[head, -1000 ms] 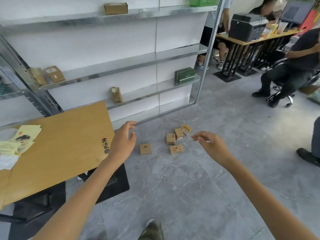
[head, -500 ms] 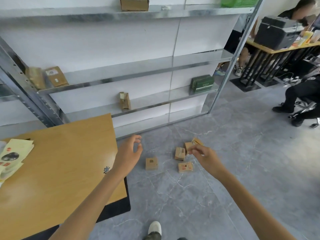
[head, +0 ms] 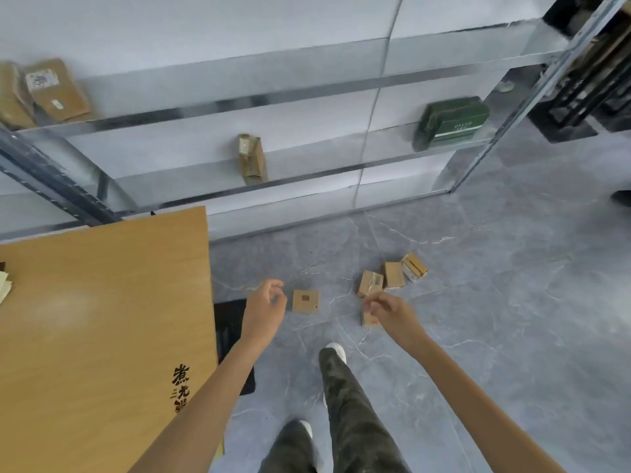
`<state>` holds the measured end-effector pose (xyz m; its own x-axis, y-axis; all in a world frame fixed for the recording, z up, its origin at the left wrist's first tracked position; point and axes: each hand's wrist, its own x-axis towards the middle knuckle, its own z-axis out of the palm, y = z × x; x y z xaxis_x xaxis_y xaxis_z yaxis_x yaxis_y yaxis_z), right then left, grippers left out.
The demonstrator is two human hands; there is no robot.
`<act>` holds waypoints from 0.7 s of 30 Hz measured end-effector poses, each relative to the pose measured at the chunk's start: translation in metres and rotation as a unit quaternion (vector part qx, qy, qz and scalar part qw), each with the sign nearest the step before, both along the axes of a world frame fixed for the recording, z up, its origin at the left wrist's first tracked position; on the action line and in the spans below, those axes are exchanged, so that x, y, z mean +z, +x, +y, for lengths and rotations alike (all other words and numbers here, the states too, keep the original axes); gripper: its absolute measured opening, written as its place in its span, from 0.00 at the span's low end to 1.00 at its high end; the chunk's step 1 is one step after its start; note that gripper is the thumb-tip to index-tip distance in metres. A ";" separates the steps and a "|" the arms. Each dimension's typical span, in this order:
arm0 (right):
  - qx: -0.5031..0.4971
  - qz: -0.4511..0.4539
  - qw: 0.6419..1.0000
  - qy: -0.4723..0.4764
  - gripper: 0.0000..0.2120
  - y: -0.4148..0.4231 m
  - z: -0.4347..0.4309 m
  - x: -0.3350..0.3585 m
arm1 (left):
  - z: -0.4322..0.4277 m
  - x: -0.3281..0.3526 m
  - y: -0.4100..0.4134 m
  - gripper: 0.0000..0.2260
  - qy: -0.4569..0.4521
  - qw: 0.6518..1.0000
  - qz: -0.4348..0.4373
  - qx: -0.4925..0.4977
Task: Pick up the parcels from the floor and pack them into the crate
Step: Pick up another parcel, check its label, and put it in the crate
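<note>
Several small brown cardboard parcels lie on the grey floor. One square parcel (head: 306, 301) lies alone, just right of my left hand (head: 264, 310), whose loosely curled fingers hold nothing. My right hand (head: 392, 314) hangs over another parcel (head: 369, 319) and partly hides it, its fingers loosely curled and holding nothing. Beyond it lie a taped parcel (head: 370, 283), a plain one (head: 393, 274) and a striped one (head: 414, 266). No crate is visible.
A wooden table (head: 102, 319) with black lettering fills the left. A metal shelf rack (head: 307, 186) stands behind with a green box (head: 452, 121) and brown packages (head: 252, 158). My legs and shoes (head: 336, 349) are below. A black mat (head: 230, 332) lies under the table edge.
The view has tilted down and closer to the floor. Both hands have dropped toward the parcels; my right hand now covers the nearest one, and my legs have come into view.
</note>
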<state>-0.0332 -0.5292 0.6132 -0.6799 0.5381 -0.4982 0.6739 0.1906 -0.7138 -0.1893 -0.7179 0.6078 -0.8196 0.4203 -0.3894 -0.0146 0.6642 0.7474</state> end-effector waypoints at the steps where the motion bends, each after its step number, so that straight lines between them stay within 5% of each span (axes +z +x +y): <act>1: -0.005 -0.007 1.000 -0.015 0.10 -0.012 0.010 -0.018 | 0.011 -0.018 -0.009 0.11 -0.007 1.000 -0.007 0.016; 5: -0.025 -0.065 0.996 -0.048 0.10 -0.060 0.046 -0.119 | 0.051 -0.119 -0.046 0.12 -0.049 0.995 -0.058 0.063; 12: -0.071 -0.136 0.976 -0.153 0.09 -0.133 0.080 -0.396 | 0.096 -0.398 -0.101 0.16 -0.140 0.974 -0.142 0.111; 16: -0.059 -0.198 0.960 -0.187 0.15 -0.156 0.089 -0.558 | 0.103 -0.554 -0.124 0.21 -0.181 0.958 -0.200 0.097; 21: -0.063 -0.199 0.939 -0.274 0.30 -0.189 0.093 -0.678 | 0.114 -0.683 -0.147 0.32 -0.160 0.943 -0.282 0.073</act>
